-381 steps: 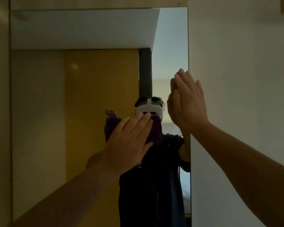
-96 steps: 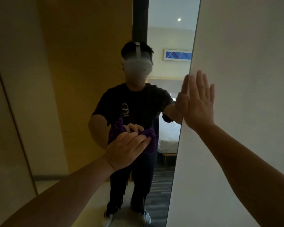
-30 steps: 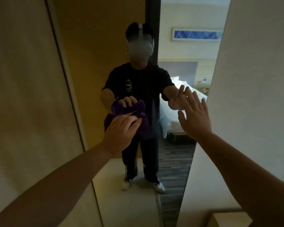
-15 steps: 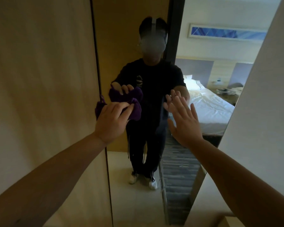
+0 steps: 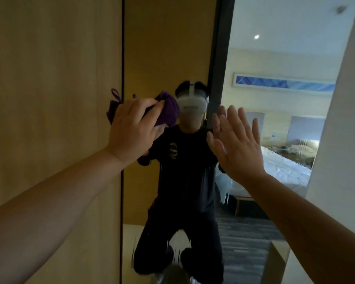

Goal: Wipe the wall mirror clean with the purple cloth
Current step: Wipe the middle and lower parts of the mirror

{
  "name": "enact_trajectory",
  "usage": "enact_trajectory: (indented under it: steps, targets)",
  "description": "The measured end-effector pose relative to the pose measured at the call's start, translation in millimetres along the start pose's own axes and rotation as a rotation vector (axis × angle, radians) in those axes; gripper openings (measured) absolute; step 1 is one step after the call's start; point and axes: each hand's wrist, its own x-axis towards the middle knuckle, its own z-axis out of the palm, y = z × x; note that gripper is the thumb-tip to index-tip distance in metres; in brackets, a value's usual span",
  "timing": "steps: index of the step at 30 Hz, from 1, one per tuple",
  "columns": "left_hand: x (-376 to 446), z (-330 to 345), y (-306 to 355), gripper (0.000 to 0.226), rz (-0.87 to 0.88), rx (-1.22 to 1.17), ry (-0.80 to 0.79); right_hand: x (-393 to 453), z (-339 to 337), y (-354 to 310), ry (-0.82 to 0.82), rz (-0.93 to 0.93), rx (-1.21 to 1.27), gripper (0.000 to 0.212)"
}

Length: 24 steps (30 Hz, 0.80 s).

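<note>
A: Where's the purple cloth (image 5: 166,108) rn, w/ respect to the wall mirror (image 5: 168,48)?

B: Bunched up and pinned flat against the glass, right at the mirror's left edge, partly spilling onto the wooden panel (image 5: 53,78) beside that edge. It's clamped under the left hand (image 5: 132,130), fingers curled over the wad.

A: And the right hand (image 5: 233,144)?

B: Fingers spread apart, nothing held, palm turned to the glass, toward the mirror's middle. Contact w/ the glass can't be told.

A: How should the stroke be done, imo?

B: Even pressure should be kept thru the whole palm, cloth kept flat, not balled, so more glass is covered per pass. Overlapping strokes are best run from that left edge across. The bare palm is better kept off the glass, or prints will prob be left.

A: Arm pose?

B: Both forearms are stretched fwd and up toward the mirror, the left wrist bent back.
</note>
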Motion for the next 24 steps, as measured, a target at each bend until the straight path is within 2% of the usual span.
enact_trajectory:
  steps: [4, 9, 12, 17, 24]
  targets:
    - [-47.9, -3.6, 20.5, 0.041, -0.024, 0.017, 0.08, -40.7, 21.5, -3.6, 0.043, 0.007, -0.099, 0.06]
    - [-108.3, -3.1, 44.3, 0.053, -0.046, -0.011, 0.1, -66.2, 48.9, -10.1, 0.057, 0.039, -0.223, 0.063]
    - [-121.5, -2.7, 49.0, 0.048, -0.032, -0.012, 0.115, -60.2, 55.9, -7.9, 0.058, 0.074, -0.27, 0.065]
    - [-102.4, -1.2, 37.0, 0.039, -0.011, -0.01, 0.156, -52.9, 69.0, -0.5, 0.061, 0.132, -0.223, 0.066]
    - [-21.0, 21.6, 12.1, 0.037, 0.035, 0.042, 0.198, -52.8, 76.1, 3.5, 0.083, 0.129, -0.233, 0.065]
